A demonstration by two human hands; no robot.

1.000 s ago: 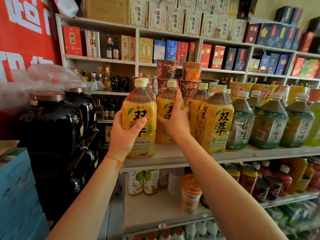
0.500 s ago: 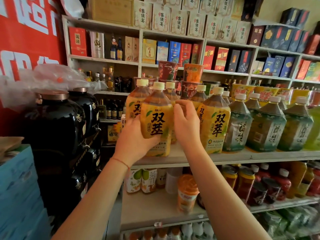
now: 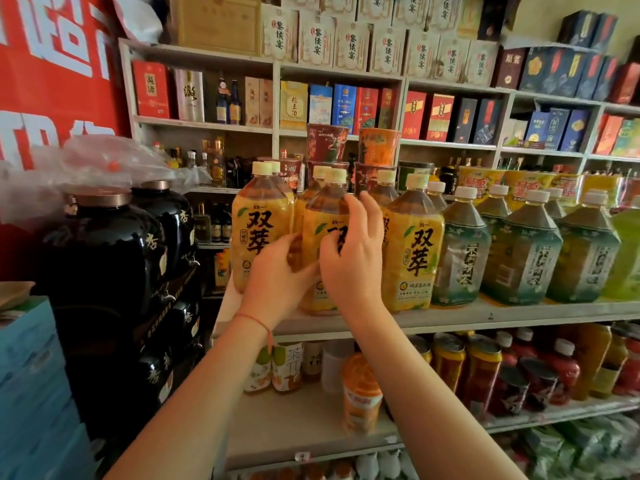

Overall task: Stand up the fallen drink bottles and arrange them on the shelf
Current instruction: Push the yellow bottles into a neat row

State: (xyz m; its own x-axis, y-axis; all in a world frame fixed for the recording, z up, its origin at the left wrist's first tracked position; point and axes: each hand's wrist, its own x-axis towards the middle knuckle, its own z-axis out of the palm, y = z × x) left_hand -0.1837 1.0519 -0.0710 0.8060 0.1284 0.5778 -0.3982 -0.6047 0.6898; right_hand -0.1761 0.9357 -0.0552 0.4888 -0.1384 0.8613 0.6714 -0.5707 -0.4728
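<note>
Three upright drink bottles are standing in a front row on the shelf (image 3: 485, 315): the left bottle (image 3: 258, 233) at the shelf's left end, the middle bottle (image 3: 320, 244) just right of it, the right bottle (image 3: 414, 251) beyond. More bottles are standing behind them. The left hand (image 3: 273, 285) is reaching between left and middle bottles; the right hand (image 3: 353, 261) is lying before the middle bottle. Tea bottles (image 3: 523, 251) are lining up further right.

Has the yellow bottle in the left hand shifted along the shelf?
Yes. The yellow bottle moved right, from the shelf end into the row.
</note>
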